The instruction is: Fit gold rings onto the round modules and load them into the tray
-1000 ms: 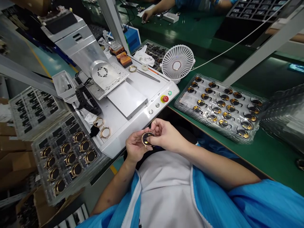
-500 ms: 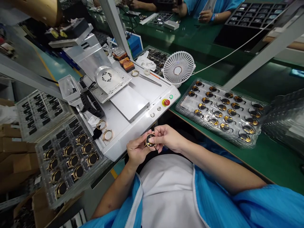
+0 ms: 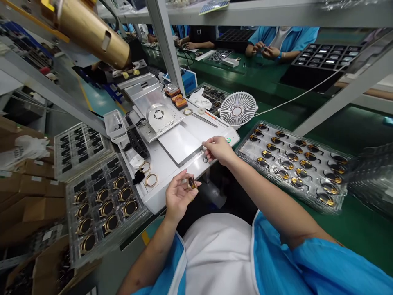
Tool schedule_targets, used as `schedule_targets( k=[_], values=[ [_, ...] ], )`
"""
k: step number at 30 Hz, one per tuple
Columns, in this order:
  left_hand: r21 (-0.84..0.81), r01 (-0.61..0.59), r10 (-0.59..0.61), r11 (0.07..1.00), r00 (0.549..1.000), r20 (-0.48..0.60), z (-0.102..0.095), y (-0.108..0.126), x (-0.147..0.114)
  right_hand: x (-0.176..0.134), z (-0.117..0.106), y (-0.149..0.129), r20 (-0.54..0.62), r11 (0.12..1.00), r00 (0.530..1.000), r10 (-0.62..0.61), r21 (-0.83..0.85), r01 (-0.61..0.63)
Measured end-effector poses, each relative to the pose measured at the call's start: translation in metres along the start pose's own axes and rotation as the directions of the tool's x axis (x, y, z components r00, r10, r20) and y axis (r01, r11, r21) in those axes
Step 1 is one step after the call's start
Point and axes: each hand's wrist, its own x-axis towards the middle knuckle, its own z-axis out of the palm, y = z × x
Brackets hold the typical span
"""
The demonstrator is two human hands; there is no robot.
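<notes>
My left hand (image 3: 179, 194) is closed on a watch case (image 3: 192, 182), tilted so that its dark, gold-edged side shows between thumb and fingers. My right hand (image 3: 220, 150) is up over the front edge of the white machine (image 3: 196, 166), near its buttons. Its thumb and forefinger are pinched together, and whatever is between them is too small to make out. Left of my hands, two gold rings, one of them this gold ring (image 3: 151, 180), lie on the machine's top beside a black cloth (image 3: 138, 177).
Clear trays hold gold-rimmed watch cases (image 3: 106, 208) at left and round parts with dark tails (image 3: 287, 165) at right. A white fan (image 3: 238, 109), tweezers (image 3: 204, 119) and a metal fixture (image 3: 159, 116) stand or lie beyond my hands. Co-workers sit across the green table (image 3: 264, 78).
My right hand has come off the watch case and moved forward and right over the machine's edge. My left hand has kept the case and tilted it. The head view has tipped up.
</notes>
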Motion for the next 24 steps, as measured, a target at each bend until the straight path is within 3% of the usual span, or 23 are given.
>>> schedule_targets(
  k=[7,11,14,17,20,22,24],
  values=[
    [0.209,-0.102,0.113,0.973,0.993,-0.044,0.0,-0.002,0.002,0.001,-0.001,0.006,-0.002,0.999,0.999,-0.041,-0.024,0.041],
    [0.267,-0.172,0.183,0.948,0.983,-0.015,0.002,-0.004,0.003,0.003,0.002,0.006,-0.027,0.998,0.998,-0.053,-0.043,0.052],
    [0.321,-0.233,0.245,0.918,0.97,0.002,0.004,-0.003,0.003,-0.008,0.002,0.003,-0.021,0.99,0.991,-0.134,-0.051,0.133],
    [0.398,-0.255,0.276,0.881,0.961,0.005,0.004,-0.003,0.002,-0.036,-0.001,0.007,0.154,0.972,0.963,-0.223,-0.041,0.231],
    [0.455,-0.247,0.273,0.855,0.962,0.01,0.004,-0.003,0.002,-0.067,-0.001,0.018,0.392,0.986,0.912,-0.12,-0.06,0.155],
    [0.486,-0.229,0.259,0.843,0.966,0.007,0.004,-0.004,0.001,-0.08,0.001,0.027,0.433,0.99,0.899,-0.062,-0.087,0.11],
    [0.512,-0.213,0.247,0.832,0.969,0.001,0.004,-0.004,0.001,-0.087,0.005,0.033,0.401,0.99,0.915,-0.053,-0.096,0.1]
  ],
)
